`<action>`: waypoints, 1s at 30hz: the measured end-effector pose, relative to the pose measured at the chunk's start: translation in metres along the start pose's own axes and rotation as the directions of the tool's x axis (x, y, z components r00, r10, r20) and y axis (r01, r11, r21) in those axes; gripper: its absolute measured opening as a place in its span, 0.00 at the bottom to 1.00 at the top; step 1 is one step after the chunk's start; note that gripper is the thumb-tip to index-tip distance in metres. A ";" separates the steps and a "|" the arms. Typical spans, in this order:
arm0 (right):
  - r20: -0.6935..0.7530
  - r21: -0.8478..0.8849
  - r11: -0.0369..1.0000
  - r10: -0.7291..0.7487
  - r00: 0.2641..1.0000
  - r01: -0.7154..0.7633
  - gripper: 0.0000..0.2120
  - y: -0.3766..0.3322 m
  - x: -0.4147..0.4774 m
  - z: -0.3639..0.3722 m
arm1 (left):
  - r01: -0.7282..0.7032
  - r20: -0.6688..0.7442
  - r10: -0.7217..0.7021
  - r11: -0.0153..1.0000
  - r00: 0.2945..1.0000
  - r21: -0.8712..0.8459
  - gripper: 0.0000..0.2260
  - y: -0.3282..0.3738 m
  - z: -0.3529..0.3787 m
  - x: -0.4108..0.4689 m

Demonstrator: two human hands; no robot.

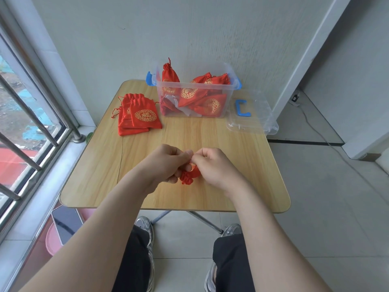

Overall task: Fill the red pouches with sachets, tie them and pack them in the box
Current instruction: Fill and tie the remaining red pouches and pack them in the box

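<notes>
**Red pouch [188,175] pinched between both hands at the middle of the table**

The pouch sits just above the wooden table [231,182], near its front half, and is mostly hidden by the hands. Only its gathered, crumpled end shows below them.

The left hand [168,163] has its fingers curled. Its lower fingers wrap the pouch, and its thumb and forefinger are pressed together at the top. The right hand [212,167] is curled too, its thumb and forefinger tips meeting those of the left hand right above the pouch. Both pinch at the same spot. Whether a cord lies between the fingertips is too fine to tell.

At the back of the table stands a clear plastic box [228,102] with blue latches [149,79], open on top. It holds several filled pouches [195,95], red with gold round patterns, heaped at angles, and one stands upright at the left end.

To the left of the box lies a flat stack of pouches [139,114]. To the right of it the clear lid [252,119] lies partly over the table edge, with a blue handle [242,108] on it.

A barred window [25,114] runs along the left side.
</notes>
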State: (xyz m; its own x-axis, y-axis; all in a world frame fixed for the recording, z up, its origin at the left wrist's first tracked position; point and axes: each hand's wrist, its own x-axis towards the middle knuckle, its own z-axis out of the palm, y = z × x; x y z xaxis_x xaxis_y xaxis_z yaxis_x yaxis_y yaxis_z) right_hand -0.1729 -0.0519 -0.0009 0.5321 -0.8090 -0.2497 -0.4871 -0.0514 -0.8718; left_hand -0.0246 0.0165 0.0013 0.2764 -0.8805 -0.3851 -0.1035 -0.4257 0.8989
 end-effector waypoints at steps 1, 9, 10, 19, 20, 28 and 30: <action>-0.006 0.002 1.000 0.007 1.000 -0.007 0.14 0.000 0.000 0.000 | 0.001 0.009 -0.001 1.000 1.000 -0.017 0.14 0.000 -0.001 0.000; -0.036 -0.014 0.999 0.028 0.999 -0.029 0.10 0.003 0.004 -0.002 | 0.019 0.018 -0.019 1.000 1.000 0.005 0.06 -0.002 -0.009 0.000; -0.032 -0.032 0.999 0.019 0.999 -0.020 0.10 0.004 0.005 -0.003 | 0.014 0.005 -0.014 1.000 1.000 0.024 0.06 -0.002 -0.009 0.000; 0.072 0.006 0.993 -0.120 0.990 0.120 0.10 0.008 0.004 -0.009 | -0.099 0.049 0.087 0.918 0.995 0.384 0.07 -0.003 -0.007 -0.004; 0.068 0.005 0.989 -0.146 0.987 0.146 0.10 0.009 0.004 -0.010 | -0.126 0.079 0.101 0.892 0.992 0.435 0.08 -0.003 -0.007 -0.005; -0.003 0.033 0.982 -0.185 0.983 0.185 0.06 0.009 0.003 -0.013 | -0.152 0.172 0.095 0.923 0.981 0.355 0.06 0.002 -0.007 -0.012; 0.010 0.212 0.969 -0.132 0.991 0.126 0.06 0.005 0.002 -0.015 | -0.113 0.146 0.072 0.950 0.987 0.290 0.05 0.003 -0.007 -0.012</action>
State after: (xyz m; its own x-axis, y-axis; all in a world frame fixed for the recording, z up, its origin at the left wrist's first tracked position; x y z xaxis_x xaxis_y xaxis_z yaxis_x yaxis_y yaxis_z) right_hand -0.1850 -0.0629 0.0005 0.5983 -0.7895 -0.1369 -0.2576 -0.0277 -0.9659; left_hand -0.0216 0.0272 0.0104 0.1257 -0.9300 -0.3455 -0.4069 -0.3659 0.8370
